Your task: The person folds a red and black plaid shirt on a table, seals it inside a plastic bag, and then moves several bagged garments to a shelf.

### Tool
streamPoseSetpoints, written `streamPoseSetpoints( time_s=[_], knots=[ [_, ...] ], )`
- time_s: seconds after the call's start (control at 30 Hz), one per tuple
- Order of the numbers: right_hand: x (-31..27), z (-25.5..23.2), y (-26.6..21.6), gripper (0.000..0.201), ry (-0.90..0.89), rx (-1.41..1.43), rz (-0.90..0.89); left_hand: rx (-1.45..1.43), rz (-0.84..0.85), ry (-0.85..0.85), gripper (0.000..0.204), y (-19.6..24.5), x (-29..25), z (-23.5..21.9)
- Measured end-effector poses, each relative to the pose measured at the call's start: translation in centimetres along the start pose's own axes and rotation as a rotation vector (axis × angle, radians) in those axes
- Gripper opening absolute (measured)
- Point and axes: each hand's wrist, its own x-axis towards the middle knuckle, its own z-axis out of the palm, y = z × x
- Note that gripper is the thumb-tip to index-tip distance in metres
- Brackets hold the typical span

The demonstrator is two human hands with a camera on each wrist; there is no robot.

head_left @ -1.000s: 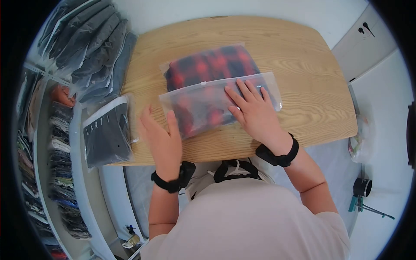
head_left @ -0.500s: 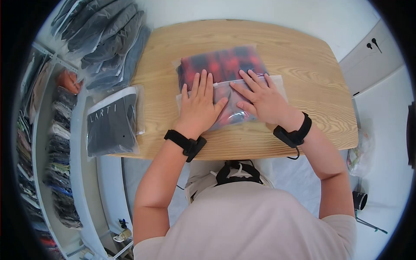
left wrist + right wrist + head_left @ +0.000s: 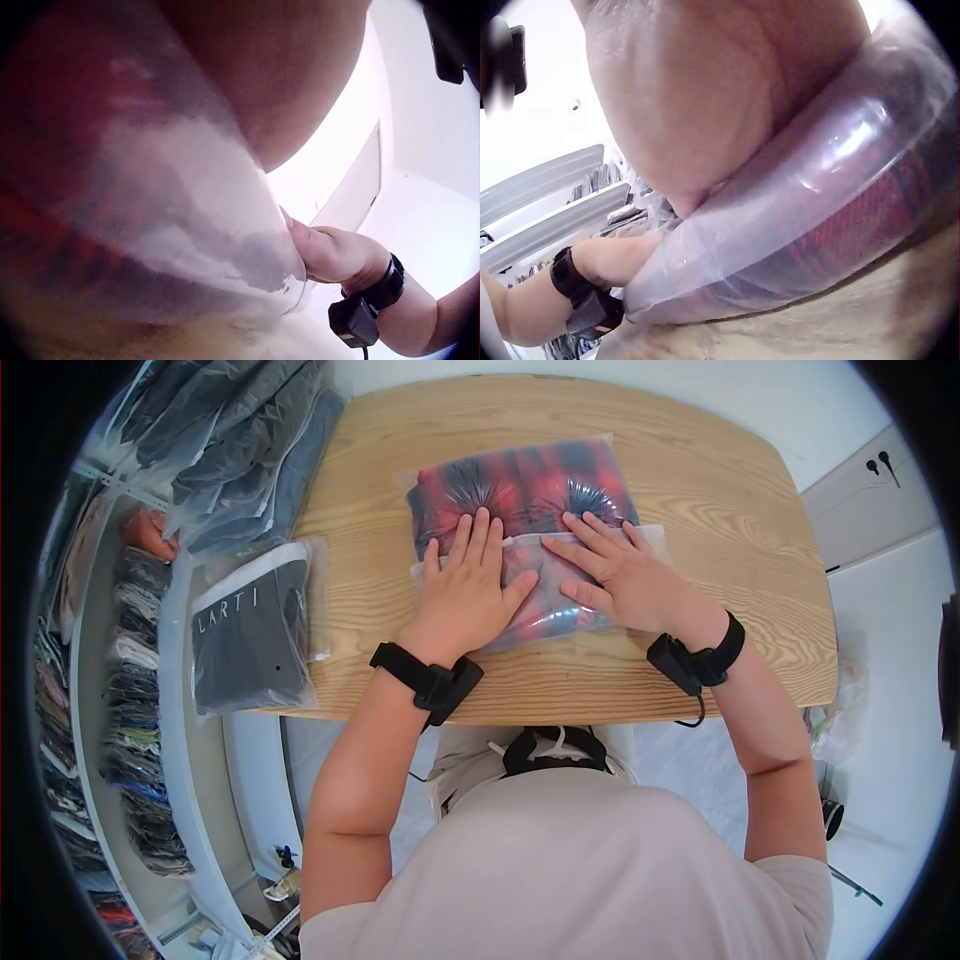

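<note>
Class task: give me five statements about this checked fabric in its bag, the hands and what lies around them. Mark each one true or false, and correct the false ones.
1. The red-and-dark checked fabric is inside a translucent plastic bag. True.
2. Both hands are clenched into fists. False: the left hand and the right hand rest on the bag with fingers extended.
3. A dark folded garment in clear plastic lies to the person's left of the bag. True.
4. The tabletop is black glass. False: the table has a light brown wood-grain top.
5. Each wrist carries a black strap. True.
</note>
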Motion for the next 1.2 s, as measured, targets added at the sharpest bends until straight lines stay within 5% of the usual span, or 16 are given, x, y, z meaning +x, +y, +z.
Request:
streamPoseSetpoints(
  time_s=[0.9, 1.1, 1.17, 1.2],
  knots=[
    [0.7, -0.3, 0.8, 0.057, -0.137, 0.112, 0.025, -0.038, -0.041, -0.165, 0.075, 0.0, 0.7, -0.7],
    [-2.1, -1.8, 0.6, 0.055, 0.08, 0.231, 0.035, -0.039, -0.045, -0.19, 0.076, 0.0, 0.7, -1.0],
    [-4.0, -2.4, 1.0, 0.05, 0.427, 0.626, 0.155, -0.045, -0.049, -0.191, 0.076, 0.0, 0.8, -1.0],
    [-4.8, -2.0, 1.4, 0.05, 0.425, 0.621, 0.16, -0.045, -0.055, -0.2, 0.076, 0.0, 0.8, -0.9]
  ],
)
